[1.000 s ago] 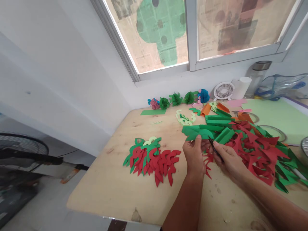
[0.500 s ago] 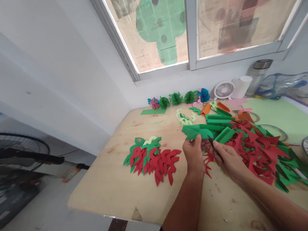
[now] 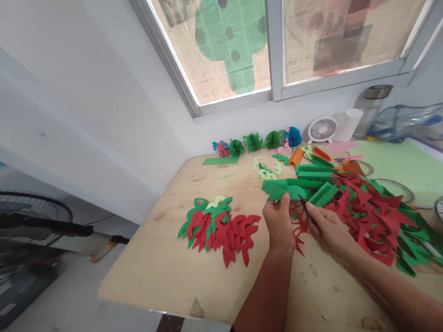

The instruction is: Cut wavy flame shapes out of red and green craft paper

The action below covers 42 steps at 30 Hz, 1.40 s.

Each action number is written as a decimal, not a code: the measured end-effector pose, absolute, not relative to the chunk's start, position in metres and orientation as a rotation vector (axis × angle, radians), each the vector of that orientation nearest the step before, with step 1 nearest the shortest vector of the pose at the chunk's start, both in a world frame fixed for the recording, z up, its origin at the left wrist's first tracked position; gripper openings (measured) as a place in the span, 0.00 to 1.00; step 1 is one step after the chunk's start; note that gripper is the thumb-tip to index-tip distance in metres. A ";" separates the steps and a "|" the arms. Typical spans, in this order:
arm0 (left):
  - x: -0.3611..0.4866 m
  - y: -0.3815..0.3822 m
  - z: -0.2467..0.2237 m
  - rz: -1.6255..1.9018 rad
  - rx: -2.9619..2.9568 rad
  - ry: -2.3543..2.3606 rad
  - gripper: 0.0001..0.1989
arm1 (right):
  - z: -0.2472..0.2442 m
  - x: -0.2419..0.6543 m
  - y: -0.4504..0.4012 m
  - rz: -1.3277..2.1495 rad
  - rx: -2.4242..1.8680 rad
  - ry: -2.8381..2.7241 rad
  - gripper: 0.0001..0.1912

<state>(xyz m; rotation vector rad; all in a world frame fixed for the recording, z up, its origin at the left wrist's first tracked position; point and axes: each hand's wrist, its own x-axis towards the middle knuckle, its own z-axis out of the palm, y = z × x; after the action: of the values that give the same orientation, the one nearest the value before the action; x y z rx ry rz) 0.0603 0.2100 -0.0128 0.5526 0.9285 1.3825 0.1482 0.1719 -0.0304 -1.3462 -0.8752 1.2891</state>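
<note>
A piece of green paper [image 3: 295, 192] is pinched in my left hand [image 3: 279, 220], thumb on top. My right hand [image 3: 327, 226] grips dark scissors [image 3: 306, 207], their tips pointing up and left at the paper's right edge; the handles are largely hidden by my fingers. Beside my right hand lies a big heap of red paper scraps [image 3: 372, 216] mixed with green ones. Left of my hands, curvy red paper cut-outs [image 3: 221, 233] and green cut-outs [image 3: 191, 213] overlap in a loose pile on the wooden table [image 3: 148, 263].
Along the wall stand several folded paper balls [image 3: 254, 142], a small white fan [image 3: 322, 129] and a glass bottle [image 3: 372, 110]. Pale green paper cut-outs [image 3: 267, 169] lie behind my hands. Light green sheets [image 3: 391, 166] cover the table's far right. A black floor fan [image 3: 32, 221] stands at the left.
The scissors and my right hand have shifted very slightly against the green paper. My left hand keeps its place, and the piles look the same.
</note>
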 end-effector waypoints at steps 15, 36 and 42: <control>0.062 0.208 -0.011 1.274 0.651 0.957 0.14 | -0.028 0.147 0.172 1.260 -1.383 -0.891 0.26; 0.059 0.211 -0.016 1.228 0.680 0.960 0.08 | -0.033 0.148 0.172 1.248 -1.379 -0.932 0.26; 0.059 0.210 -0.014 1.236 0.665 0.969 0.07 | -0.033 0.147 0.171 1.277 -1.363 -0.893 0.26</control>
<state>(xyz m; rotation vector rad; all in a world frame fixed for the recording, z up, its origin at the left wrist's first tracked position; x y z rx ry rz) 0.0586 0.2101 -0.0137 0.6648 0.9686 1.2357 0.1473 0.1715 -0.0329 -1.3630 -0.8932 1.2766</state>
